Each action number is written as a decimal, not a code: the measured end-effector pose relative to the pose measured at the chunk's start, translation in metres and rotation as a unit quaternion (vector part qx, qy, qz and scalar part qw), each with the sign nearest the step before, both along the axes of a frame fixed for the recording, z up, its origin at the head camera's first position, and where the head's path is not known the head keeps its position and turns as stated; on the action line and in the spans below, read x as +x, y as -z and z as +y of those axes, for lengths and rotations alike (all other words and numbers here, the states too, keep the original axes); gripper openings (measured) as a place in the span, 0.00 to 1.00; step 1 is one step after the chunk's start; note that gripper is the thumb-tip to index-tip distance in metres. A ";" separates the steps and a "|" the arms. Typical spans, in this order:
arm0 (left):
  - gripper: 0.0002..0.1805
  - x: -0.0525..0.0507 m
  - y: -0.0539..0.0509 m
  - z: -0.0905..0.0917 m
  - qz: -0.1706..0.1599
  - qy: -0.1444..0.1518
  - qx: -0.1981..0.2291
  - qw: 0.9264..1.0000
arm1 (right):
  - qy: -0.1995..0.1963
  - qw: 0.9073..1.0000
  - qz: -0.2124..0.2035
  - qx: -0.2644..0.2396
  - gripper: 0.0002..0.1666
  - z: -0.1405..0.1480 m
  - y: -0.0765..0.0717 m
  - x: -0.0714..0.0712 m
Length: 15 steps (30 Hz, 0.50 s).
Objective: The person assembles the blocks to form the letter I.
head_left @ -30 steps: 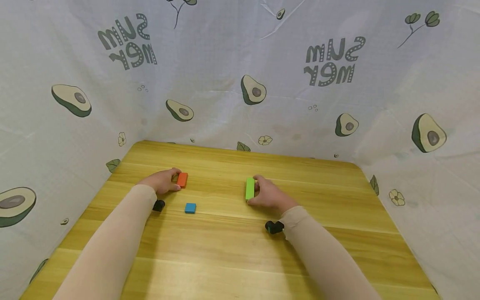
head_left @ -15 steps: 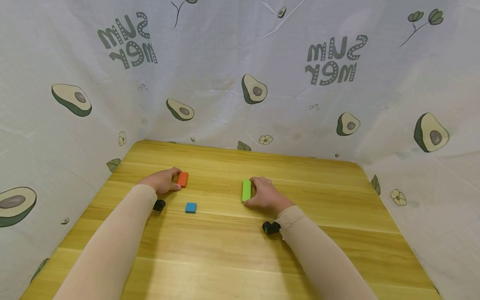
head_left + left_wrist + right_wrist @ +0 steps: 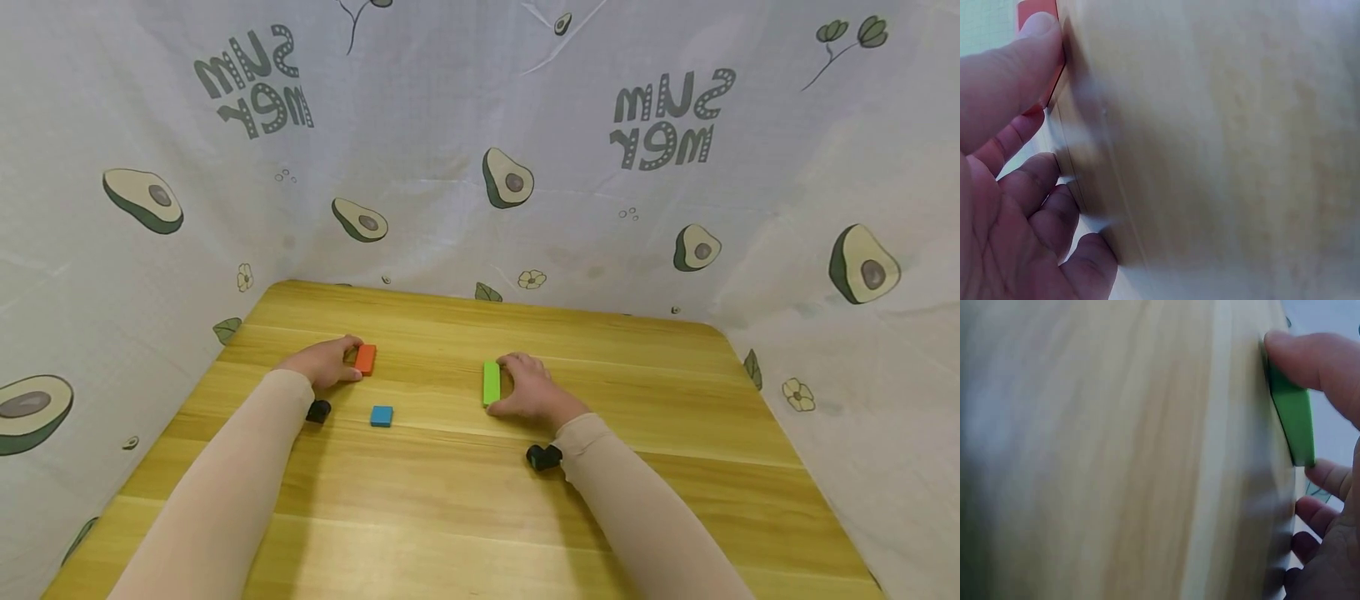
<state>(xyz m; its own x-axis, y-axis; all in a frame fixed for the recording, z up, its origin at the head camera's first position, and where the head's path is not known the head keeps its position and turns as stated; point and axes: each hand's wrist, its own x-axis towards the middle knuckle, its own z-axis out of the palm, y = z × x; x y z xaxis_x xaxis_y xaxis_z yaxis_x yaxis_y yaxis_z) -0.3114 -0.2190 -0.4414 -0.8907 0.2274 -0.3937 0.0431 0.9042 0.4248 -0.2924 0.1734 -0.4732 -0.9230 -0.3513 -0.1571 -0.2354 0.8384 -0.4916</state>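
At the left of the head view, my left hand (image 3: 322, 363) pinches a small red block (image 3: 365, 360) by its two ends, between thumb and a finger. The left wrist view shows the thumb (image 3: 1004, 75) on the block's near end. My right hand (image 3: 531, 390), right of the middle, grips a longer bright green block (image 3: 491, 384) the same way. The green block (image 3: 1294, 422) lies at the table surface in the right wrist view, thumb at one end and a fingertip at the other. A blue square block (image 3: 381, 416) lies alone, nearer than the red one.
All the blocks are on a yellow wood-grain table (image 3: 435, 500). A white cloth (image 3: 420, 150) printed with avocados and letters hangs behind and at both sides. A small black device (image 3: 543, 457) is at the right wrist, another black one (image 3: 318, 411) at the left.
My right hand has moved slightly left and toward the near side with the green block, mostly in the earlier half second. The left hand, red block and blue block have stayed put.
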 end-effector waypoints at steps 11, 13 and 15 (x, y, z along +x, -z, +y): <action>0.39 0.002 -0.001 0.000 -0.003 0.000 0.008 1.000 | -0.011 0.999 -0.026 -0.020 0.60 0.007 0.002 0.001; 0.39 0.001 -0.001 0.000 -0.002 -0.001 0.007 1.000 | -0.011 0.999 -0.030 -0.027 0.60 0.007 0.001 0.001; 0.39 0.002 -0.001 0.000 0.000 0.001 0.007 1.000 | -0.013 0.999 -0.029 -0.031 0.60 0.007 0.001 0.001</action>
<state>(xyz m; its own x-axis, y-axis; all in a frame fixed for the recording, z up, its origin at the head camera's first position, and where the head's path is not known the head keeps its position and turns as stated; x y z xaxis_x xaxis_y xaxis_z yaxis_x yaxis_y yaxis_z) -0.3094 -0.2191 -0.4401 -0.8901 0.2341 -0.3910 0.0442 0.8983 0.4371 -0.2915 0.1802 -0.4744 -0.9031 -0.3862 -0.1879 -0.2261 0.7995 -0.5564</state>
